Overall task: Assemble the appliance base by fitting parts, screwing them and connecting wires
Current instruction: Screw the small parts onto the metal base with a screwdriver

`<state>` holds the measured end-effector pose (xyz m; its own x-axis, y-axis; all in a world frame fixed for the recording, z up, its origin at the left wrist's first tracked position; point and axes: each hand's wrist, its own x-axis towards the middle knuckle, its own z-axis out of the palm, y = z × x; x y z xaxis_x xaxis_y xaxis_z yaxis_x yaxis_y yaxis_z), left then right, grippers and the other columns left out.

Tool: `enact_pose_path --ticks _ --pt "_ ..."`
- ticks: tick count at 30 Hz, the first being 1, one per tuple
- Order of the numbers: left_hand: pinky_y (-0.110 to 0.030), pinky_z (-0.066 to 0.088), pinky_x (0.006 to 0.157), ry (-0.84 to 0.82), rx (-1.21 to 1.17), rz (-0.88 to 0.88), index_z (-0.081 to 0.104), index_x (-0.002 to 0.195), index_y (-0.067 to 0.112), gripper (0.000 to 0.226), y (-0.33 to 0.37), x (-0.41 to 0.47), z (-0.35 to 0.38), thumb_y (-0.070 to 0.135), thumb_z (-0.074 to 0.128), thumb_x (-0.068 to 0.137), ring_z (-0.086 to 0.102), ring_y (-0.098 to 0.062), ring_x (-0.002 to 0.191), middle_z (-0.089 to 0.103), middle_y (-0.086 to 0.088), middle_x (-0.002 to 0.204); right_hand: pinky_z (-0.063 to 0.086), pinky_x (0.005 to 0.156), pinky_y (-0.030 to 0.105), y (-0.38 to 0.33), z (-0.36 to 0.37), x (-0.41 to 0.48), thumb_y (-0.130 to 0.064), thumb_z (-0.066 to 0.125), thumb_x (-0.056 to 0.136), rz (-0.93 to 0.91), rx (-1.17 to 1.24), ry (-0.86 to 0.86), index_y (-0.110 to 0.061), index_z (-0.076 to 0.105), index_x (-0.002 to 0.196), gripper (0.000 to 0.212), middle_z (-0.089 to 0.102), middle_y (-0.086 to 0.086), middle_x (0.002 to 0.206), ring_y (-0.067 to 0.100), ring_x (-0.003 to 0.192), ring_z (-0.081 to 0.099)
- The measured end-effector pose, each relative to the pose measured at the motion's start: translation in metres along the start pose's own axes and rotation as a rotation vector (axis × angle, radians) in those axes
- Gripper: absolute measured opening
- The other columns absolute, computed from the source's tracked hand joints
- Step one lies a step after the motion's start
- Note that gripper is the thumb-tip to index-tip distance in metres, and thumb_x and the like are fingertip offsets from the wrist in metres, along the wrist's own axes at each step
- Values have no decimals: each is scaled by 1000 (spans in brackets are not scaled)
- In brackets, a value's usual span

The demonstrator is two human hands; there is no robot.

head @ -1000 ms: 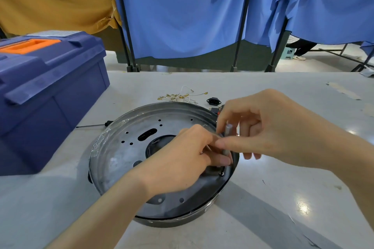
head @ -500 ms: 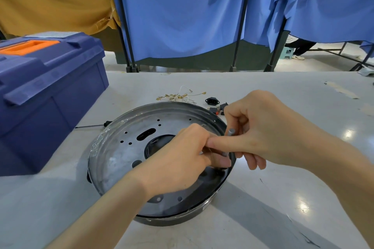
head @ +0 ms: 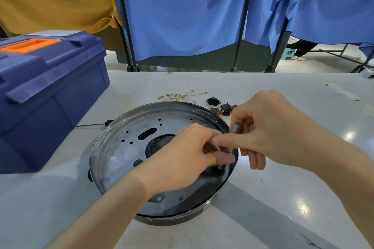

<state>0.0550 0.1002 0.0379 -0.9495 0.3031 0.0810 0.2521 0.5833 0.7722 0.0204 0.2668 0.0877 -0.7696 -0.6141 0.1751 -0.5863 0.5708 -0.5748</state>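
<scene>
A round metal appliance base (head: 125, 147) with several holes lies on the grey table. My right hand (head: 269, 129) pinches a short grey metal driver tool (head: 235, 128) that stands upright at the base's right rim. Its lower tip meets a small screw (head: 221, 170) inside the rim. My left hand (head: 182, 155) reaches over the base, fingers curled round the lower part of the tool, thumb pointing right. Most of the tool's shaft is hidden by my fingers.
A blue toolbox (head: 46, 91) with an orange handle stands at the left. Behind the base lie gold-tipped wires (head: 178, 96), a black power socket (head: 213, 100), black-and-red switches (head: 224, 109) and a thin black screwdriver (head: 95, 124). Blue curtains on black poles hang beyond the table.
My right hand has turned the tool a little, its fingers shifting round it. My left hand and the base stay in place.
</scene>
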Motion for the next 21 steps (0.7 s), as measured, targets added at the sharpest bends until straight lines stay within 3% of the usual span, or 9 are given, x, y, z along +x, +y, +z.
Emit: enact_pose_path --ticks 3,5,7,10,13,15,18,21 --pt "-18 49 70 -13 -16 -20 70 91 14 6 -1 -1 0 14 64 92 62 3 74 71 5 80 49 41 19 -3 -1 0 -51 76 67 -60 -18 -6 -10 61 55 45 59 -1 38 9 32 58" --pt "-17 50 71 -9 -22 -21 72 93 18 18 -1 -1 0 5 59 92 65 3 81 73 7 84 51 46 18 -4 -4 -1 -46 79 67 -117 -15 -43 -15 68 63 34 63 -3 46 7 38 61" --pt "-27 52 75 -21 -8 -12 71 95 19 14 -1 -1 -1 10 60 92 66 -8 86 73 1 89 50 49 14 -3 -7 0 -32 79 75 -153 -3 -73 -15 70 68 20 66 -4 50 6 44 63" --pt "-48 51 84 -33 -10 -26 70 91 18 7 -1 0 0 22 65 92 61 -26 88 70 -7 88 45 52 8 -3 -6 0 -24 76 79 -130 9 -82 -9 70 67 21 65 -5 46 1 43 63" --pt "-52 50 85 -30 -79 -10 68 88 17 6 0 -2 -3 23 69 89 61 -26 89 70 -5 87 51 51 21 -3 -1 1 -27 76 79 -105 -26 -43 -10 69 64 24 64 -6 46 5 44 63" --pt "-51 51 84 -28 -124 16 67 83 19 7 2 -2 -3 23 72 86 63 -25 84 69 -2 82 55 56 31 -2 -2 2 -32 78 77 -44 -44 -1 -12 68 62 27 65 -4 48 10 45 63" --pt "-46 52 79 -16 -123 23 67 80 18 9 2 -1 -1 22 72 86 64 -23 76 69 -5 80 51 48 18 0 3 0 -38 76 77 43 23 -14 -7 65 60 37 63 1 43 11 39 63" --pt "-27 53 71 10 -128 -5 70 80 14 11 -2 0 0 5 69 86 64 0 71 72 -5 79 44 39 16 -2 16 -2 -44 71 80 60 -17 -91 -6 64 57 45 61 3 42 10 33 58"
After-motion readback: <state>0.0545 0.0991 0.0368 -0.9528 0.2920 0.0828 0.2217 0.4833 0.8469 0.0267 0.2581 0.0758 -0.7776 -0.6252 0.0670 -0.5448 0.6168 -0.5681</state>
